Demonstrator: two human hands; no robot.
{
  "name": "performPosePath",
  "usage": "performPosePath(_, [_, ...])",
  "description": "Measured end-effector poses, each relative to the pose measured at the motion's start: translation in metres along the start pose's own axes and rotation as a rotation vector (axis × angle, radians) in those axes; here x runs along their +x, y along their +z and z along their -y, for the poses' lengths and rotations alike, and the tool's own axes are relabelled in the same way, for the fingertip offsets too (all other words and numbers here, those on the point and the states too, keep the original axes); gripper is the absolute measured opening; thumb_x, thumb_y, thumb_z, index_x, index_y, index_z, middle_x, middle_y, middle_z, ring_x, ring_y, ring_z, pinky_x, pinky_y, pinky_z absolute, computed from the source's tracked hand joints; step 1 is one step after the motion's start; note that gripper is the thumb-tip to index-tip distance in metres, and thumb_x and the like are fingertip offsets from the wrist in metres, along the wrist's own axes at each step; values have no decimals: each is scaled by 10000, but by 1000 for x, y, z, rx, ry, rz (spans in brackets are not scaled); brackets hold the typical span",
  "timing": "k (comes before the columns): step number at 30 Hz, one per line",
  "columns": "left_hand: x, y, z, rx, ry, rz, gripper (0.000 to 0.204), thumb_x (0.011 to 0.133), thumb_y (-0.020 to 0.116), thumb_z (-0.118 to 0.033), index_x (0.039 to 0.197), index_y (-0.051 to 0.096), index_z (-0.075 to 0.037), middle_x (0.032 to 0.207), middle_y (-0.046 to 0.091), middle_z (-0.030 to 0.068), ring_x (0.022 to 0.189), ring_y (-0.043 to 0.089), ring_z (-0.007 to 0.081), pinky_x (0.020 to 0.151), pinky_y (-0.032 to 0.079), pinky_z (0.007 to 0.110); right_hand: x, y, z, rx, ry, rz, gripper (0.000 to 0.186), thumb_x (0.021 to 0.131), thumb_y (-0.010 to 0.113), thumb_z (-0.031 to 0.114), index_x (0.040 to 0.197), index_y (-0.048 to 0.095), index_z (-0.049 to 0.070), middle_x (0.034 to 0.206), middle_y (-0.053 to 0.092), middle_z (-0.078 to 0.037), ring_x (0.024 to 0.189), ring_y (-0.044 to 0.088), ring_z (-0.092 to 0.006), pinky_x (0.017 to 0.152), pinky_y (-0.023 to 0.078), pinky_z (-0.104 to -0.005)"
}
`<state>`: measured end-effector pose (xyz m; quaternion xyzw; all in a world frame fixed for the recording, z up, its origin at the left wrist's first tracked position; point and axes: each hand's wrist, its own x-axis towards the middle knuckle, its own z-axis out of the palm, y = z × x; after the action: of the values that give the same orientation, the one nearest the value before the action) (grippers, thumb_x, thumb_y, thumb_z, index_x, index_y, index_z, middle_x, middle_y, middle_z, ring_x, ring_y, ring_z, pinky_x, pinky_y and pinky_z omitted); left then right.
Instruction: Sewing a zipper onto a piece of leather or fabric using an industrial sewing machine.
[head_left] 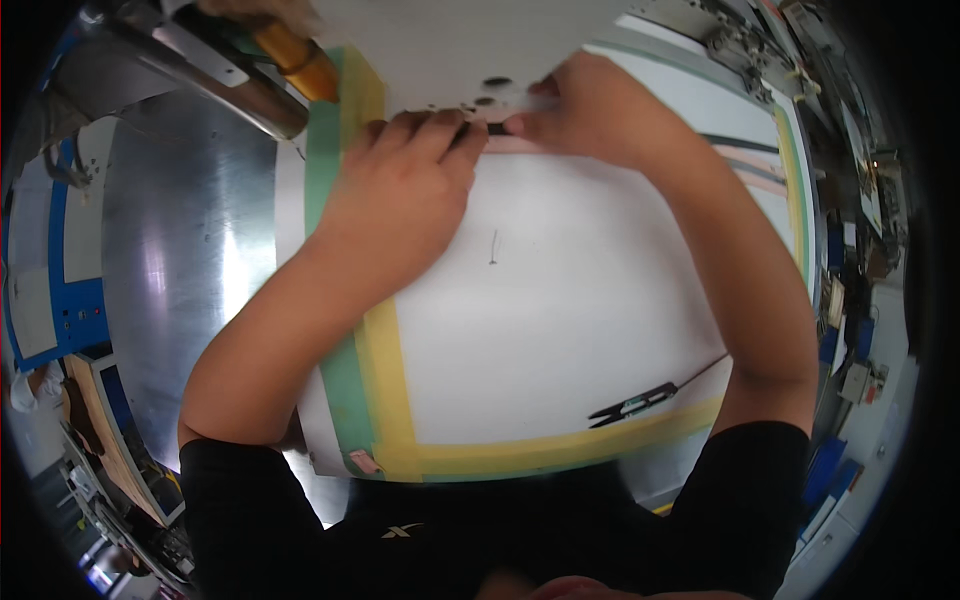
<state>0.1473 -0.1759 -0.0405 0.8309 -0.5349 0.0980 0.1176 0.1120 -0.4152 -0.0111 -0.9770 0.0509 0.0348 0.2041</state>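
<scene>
A short dark strip [497, 129] lies along a pale pink band [515, 146] near the far side of a white work board [550, 260]. My left hand [410, 190] rests palm down on the board, fingers laid forward; its thumb and forefinger touch the strip's left end. At the other end, my right hand [600, 115] is closed, with thumb and bent forefinger around something small and dark. Motion blurs those fingertips, so I cannot make out what they grip. Black thread snips [633, 404] lie on the board near its front right, well apart from both hands.
Yellow tape [390, 375] and green tape [350, 400] edge the board. A metal cylinder [270, 110] stands near my left hand. Dark and pinkish strips [745, 158] lie beyond my right forearm. A metal mechanism [740, 55] sits far right. Shiny metal surface [190, 260] spreads left.
</scene>
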Motion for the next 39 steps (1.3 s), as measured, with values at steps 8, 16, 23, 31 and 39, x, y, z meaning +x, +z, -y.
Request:
performPosePath(8, [2, -4, 1, 34, -26, -11, 451, 937, 686, -152, 1384, 649, -104, 1383, 622, 105, 1293, 569, 323, 1093, 443, 482, -32, -72, -58, -243, 334, 268, 706, 814, 844, 536, 1194, 648, -26, 1179, 705, -277, 1135, 671, -403, 958, 527, -438])
performPosePath(16, [-1, -5, 0, 54, -81, 36, 465, 963, 669, -149, 1426, 638, -146, 1418, 600, 109, 1323, 553, 336, 1129, 420, 488, -82, -90, -168, -340, 451, 126, 654, 740, 891, 532, 1074, 660, 20, 982, 707, -168, 930, 672, -288, 770, 505, -379])
performPosePath(23, [-2, -6, 0, 67, -111, 71, 476, 998, 633, -165, 1474, 615, -159, 1461, 584, 149, 1356, 527, 385, 1173, 380, 503, -113, -123, -220, -450, 576, 134, 683, 761, 871, 570, 1104, 667, 16, 1090, 704, -230, 1007, 677, -342, 862, 515, -426])
performPosePath(31, [1, -8, 1, 40, -110, 77, 484, 999, 632, -162, 1482, 608, -155, 1453, 584, 168, 1344, 534, 396, 1166, 383, 518, -145, -152, -301, -538, 704, 112, 708, 722, 918, 578, 1061, 675, 6, 982, 725, -186, 915, 691, -305, 792, 529, -404])
performPosePath(39, [1, -10, -2, 9, -110, 97, 498, 972, 662, -155, 1465, 603, -133, 1437, 579, 173, 1310, 550, 387, 1139, 403, 527, -167, -145, -304, -371, 665, -119, 494, 820, 882, 379, 1108, 711, 16, 1069, 754, -155, 981, 720, -289, 866, 551, -394])
